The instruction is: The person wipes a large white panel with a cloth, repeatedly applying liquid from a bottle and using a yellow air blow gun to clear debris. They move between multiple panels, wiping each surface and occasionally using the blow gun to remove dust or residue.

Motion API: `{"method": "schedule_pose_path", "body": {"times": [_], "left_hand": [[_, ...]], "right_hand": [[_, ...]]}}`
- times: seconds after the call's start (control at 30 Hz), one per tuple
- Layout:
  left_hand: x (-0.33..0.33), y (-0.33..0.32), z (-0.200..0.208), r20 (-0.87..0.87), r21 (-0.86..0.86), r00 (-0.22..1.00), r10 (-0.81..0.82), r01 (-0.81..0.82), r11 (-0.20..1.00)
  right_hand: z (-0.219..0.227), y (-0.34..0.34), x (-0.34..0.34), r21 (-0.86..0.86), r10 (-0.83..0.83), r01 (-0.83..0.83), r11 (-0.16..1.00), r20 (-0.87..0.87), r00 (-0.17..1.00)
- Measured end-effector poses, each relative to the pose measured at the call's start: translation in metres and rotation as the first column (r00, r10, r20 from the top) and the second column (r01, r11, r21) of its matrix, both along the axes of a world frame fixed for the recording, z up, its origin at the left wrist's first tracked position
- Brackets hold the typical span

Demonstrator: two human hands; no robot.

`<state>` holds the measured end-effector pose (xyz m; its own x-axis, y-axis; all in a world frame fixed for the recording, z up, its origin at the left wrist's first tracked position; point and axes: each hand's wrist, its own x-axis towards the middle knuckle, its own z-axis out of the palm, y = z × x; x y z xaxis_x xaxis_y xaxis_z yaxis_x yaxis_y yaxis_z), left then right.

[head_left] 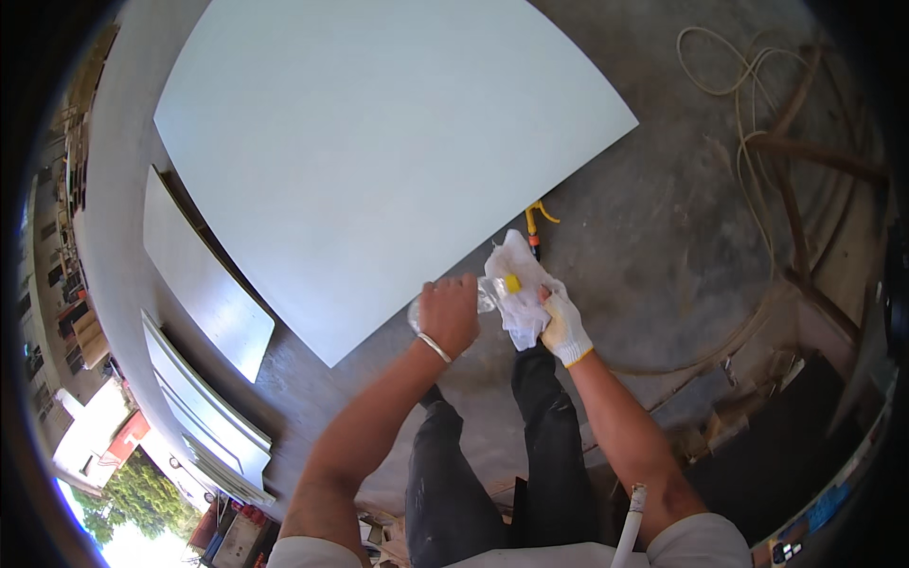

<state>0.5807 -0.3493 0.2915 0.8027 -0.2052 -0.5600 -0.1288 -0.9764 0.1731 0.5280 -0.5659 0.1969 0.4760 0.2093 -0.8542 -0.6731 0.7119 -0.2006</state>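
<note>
My bare left hand [449, 312] is wrapped round a clear plastic bottle [488, 293], tipped over with its yellow cap [512, 283] toward the right. The cap end lies against a crumpled white cloth [519, 312]. My right hand [564, 327], in a pale knitted glove with the thumb tip bare, grips that cloth. Both hands are in front of my legs, by the near edge of a large pale panel [379, 161]. Just beyond the cloth, a yellow trigger tool [532, 222] with an orange and black end sits at the panel's edge.
Smaller pale panels [208, 275] and a stack of sheets [204, 407] lie at the left. A looped cable or hose [748, 71] and brown metal legs [791, 189] are on the right. A lit cigarette-like white stick [629, 530] shows low in front.
</note>
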Motion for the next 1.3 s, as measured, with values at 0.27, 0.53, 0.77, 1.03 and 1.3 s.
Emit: {"method": "schedule_pose_path", "body": {"times": [0.27,0.53,0.77,1.03,1.3], "left_hand": [[-0.028,-0.007,-0.074,0.101,-0.261,0.906,0.411,-0.375,0.890],[-0.028,0.077,-0.100,0.124,-0.558,0.403,0.907,-0.728,0.400],[0.032,0.151,-0.116,0.204,-0.519,0.383,0.901,-0.738,0.431],[0.080,0.121,-0.152,0.189,-0.499,0.481,0.856,-0.704,0.506],[0.131,0.096,-0.177,0.160,-0.626,0.664,0.730,-0.504,0.595]], "right_hand": [[-0.025,-0.049,0.030,-0.034,-0.349,0.350,0.936,0.031,0.937],[-0.136,0.040,0.083,-0.959,0.979,0.204,-0.198,-0.202,-0.003],[-0.161,0.002,0.154,-0.925,0.961,0.360,-0.123,-0.201,-0.188],[-0.079,-0.004,0.219,-0.842,0.844,-0.051,-0.536,-0.535,-0.038],[-0.166,-0.086,0.223,-0.926,0.800,0.249,-0.285,-0.087,0.594]]}}
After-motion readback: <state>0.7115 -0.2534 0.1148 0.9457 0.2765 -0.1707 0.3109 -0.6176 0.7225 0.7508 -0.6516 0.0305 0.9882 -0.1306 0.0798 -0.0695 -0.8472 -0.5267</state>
